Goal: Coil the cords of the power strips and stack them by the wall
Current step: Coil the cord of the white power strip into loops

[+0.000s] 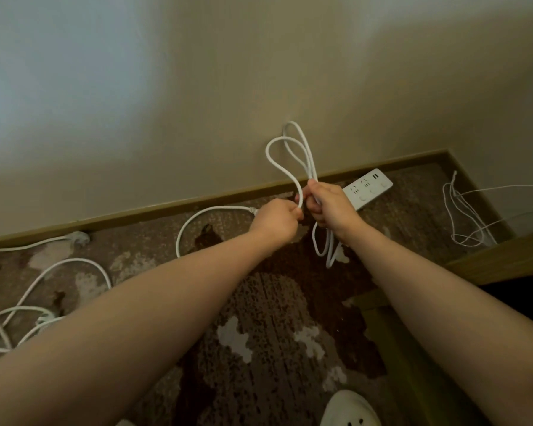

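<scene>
Head view: right hand (330, 207) gripped a bundle of white cord (293, 155) loops, fingers curled round the middle, loops standing above the fist and hanging below it. Left hand (276, 219) pinched the same cord just beside, its grip closed on the run trailing left in an arc over the carpet (259, 302). Power strip (368, 189) lay flat on the carpet by the baseboard (136, 213), partly behind the right hand. More loose cords (43, 287) lay at far left; a thin tangle of wire (462, 216) sat at right. Cord looked light, limp yet springy, likely to uncoil unless held at the loops' crossing. No containers in view. White shoe (348, 410) at bottom edge.
</scene>
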### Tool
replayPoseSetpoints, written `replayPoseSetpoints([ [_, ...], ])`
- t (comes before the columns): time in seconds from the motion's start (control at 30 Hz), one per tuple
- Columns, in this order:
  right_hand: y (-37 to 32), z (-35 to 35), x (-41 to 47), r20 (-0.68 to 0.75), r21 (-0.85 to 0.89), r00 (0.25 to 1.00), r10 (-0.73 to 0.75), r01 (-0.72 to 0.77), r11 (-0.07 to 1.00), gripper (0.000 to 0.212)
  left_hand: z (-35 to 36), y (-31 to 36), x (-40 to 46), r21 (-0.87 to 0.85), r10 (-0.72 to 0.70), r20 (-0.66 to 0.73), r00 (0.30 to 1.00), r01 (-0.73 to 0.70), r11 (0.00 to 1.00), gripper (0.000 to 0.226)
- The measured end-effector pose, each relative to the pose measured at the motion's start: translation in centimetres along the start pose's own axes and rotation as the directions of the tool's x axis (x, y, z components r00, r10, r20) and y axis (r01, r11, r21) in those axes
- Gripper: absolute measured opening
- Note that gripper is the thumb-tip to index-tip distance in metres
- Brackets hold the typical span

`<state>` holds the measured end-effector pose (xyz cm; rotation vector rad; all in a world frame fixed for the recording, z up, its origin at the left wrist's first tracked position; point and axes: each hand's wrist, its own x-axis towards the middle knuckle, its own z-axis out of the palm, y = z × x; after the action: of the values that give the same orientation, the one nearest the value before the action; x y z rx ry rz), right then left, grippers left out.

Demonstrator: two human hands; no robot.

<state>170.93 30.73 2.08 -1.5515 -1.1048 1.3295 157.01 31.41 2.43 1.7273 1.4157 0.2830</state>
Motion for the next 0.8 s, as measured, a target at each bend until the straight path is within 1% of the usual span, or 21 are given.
replayPoseSetpoints([
  [0.07,0.0,-0.1,0.1,0.023,0.049,1.0,0.008,-0.009,0.999,0.043,-0.1,0.3,0.1,0.048,0.045,0.028,0.999,-0.046,0.998,0.025],
  [0.13,0.0,-0.3,0.1,0.032,0.091,0.999,0.027,-0.029,0.995,0.042,-0.1,0.5,0.1,0.079,0.061,0.057,0.997,-0.065,0.995,0.024],
  [0.23,0.0,-0.2,0.2,0.057,0.097,0.998,0.034,-0.04,0.995,0.039,-0.1,0.8,-0.2,0.069,0.035,0.114,0.993,-0.044,0.997,0.026],
  [0.3,-0.1,-0.2,0.2,0.058,0.075,0.998,0.027,-0.031,0.997,0.038,-0.3,0.7,-0.4,0.018,0.019,0.183,0.983,-0.023,1.0,0.027],
  [0.37,-0.3,-0.4,0.2,0.025,0.065,0.999,0.034,-0.036,0.997,0.038,-0.6,0.1,-1.0,-0.087,-0.021,0.263,0.965,0.046,0.995,0.027],
  [0.43,-0.4,-0.7,0.2,-0.037,0.063,0.998,0.05,-0.047,0.997,0.038,-1.3,-1.3,-1.8,-0.143,-0.03,0.296,0.955,0.076,0.987,0.028],
  [0.5,-0.3,-0.9,0.3,-0.086,0.065,0.994,0.062,-0.056,0.996,0.038,-2.3,-2.7,-2.5,-0.11,-0.013,0.287,0.958,0.047,0.993,0.029],
  [0.57,-0.4,-0.8,0.3,-0.11,0.085,0.991,0.073,-0.063,0.994,0.038,-3.2,-3.7,-2.8,-0.035,0.011,0.285,0.958,-0.001,0.999,0.03],
  [0.63,-0.7,-0.7,0.4,-0.124,0.132,0.989,0.079,-0.063,0.989,0.038,-3.2,-3.9,-2.8,0.007,0.057,0.279,0.959,-0.061,0.998,0.029],
  [0.7,-1.0,-0.6,0.5,-0.125,0.207,0.989,0.074,-0.047,0.977,0.041,-2.1,-3.5,-2.8,0.001,0.095,0.289,0.953,-0.1,0.995,0.027],
  [0.8,-1.2,-0.2,0.2,-0.027,0.368,0.996,0.082,-0.067,0.927,0.041,-0.4,-3.3,-2.7,0.005,0.106,0.37,0.923,-0.116,0.993,0.025],
])
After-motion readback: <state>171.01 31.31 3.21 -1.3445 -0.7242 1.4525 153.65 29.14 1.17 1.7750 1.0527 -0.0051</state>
